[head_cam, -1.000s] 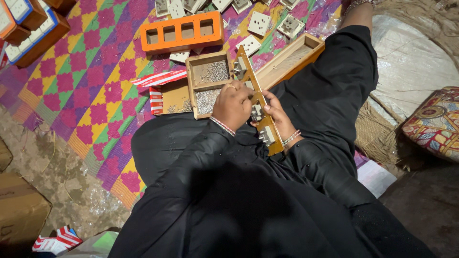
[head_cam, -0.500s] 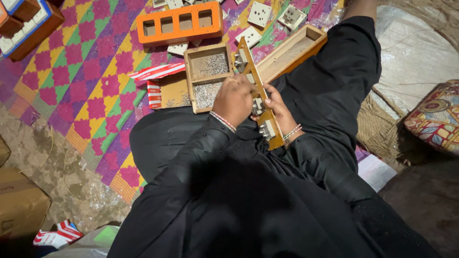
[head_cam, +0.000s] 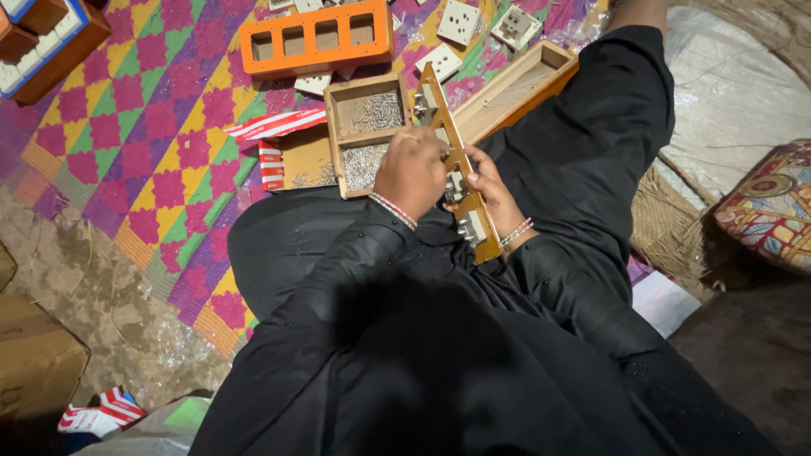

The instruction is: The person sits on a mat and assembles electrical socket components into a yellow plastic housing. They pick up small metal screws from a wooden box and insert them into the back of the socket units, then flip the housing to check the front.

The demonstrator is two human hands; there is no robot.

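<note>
Head view: the left hand (head_cam: 412,169) is curled over the wooden switch board (head_cam: 452,160) on the lap, fingertips hidden — grip unclear. The right hand (head_cam: 494,196) clasps its edge from below. Best keep that board braced, screw tray (head_cam: 365,131) just beside — work squarely.

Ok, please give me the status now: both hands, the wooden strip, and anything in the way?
Left hand and right hand both grip wooden strip, tilted over lap. White switch parts mounted on it. Screw tray just ahead on mat; nothing blocking.
</note>
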